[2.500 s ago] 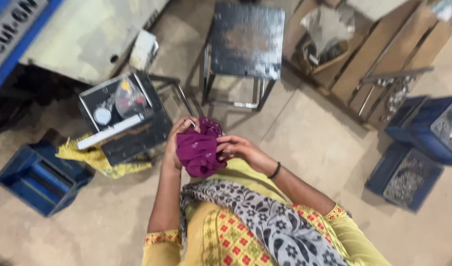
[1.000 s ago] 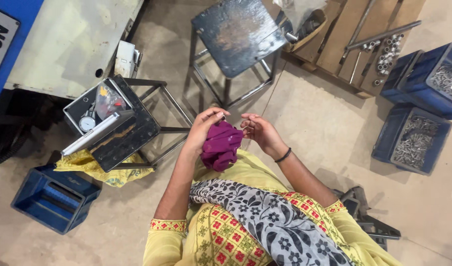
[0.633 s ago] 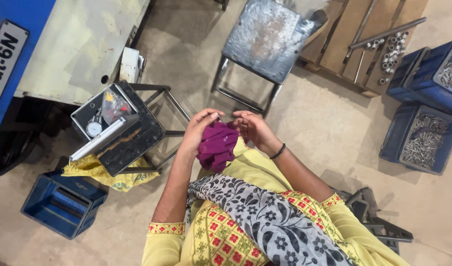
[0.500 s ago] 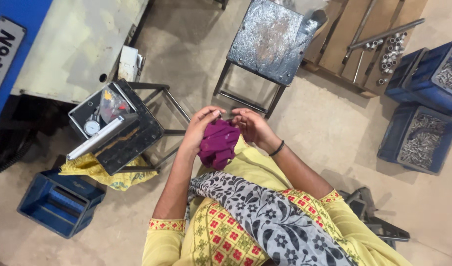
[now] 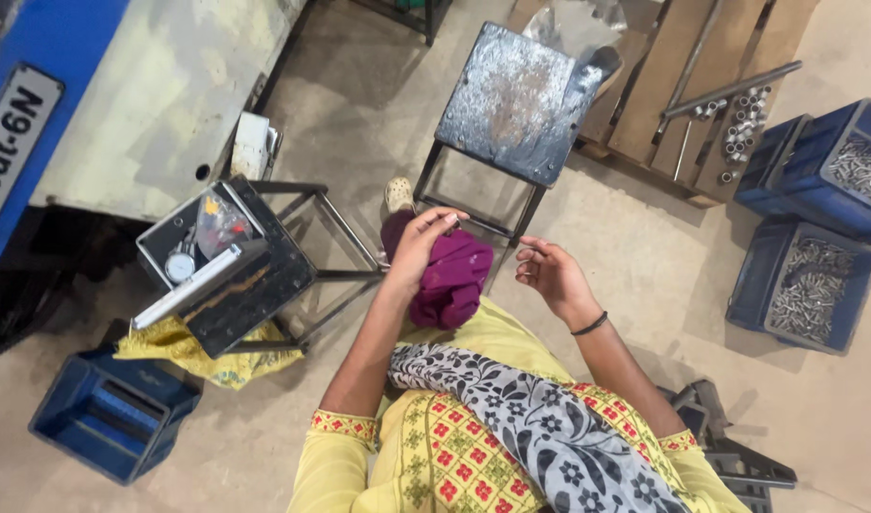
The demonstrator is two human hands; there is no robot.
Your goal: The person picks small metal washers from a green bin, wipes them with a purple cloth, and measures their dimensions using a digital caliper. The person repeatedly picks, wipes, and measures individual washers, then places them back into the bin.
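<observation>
Seen from above, the left hand (image 5: 424, 245) closes on a bunched magenta cloth (image 5: 452, 280) held at lap level (before the metal stool (image 5: 519, 103)); the right hand (image 5: 548, 273) hovers just beside it, fingers loosely curled, holding nothing. Good practice would bring both hands onto the cloth. Its long axis runs towards the body, hanging downward.

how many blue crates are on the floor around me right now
3. One empty blue crate at lower left; two at right holding small metal parts, the upper crate behind the lower crate. Others may lie outside the view.
</observation>
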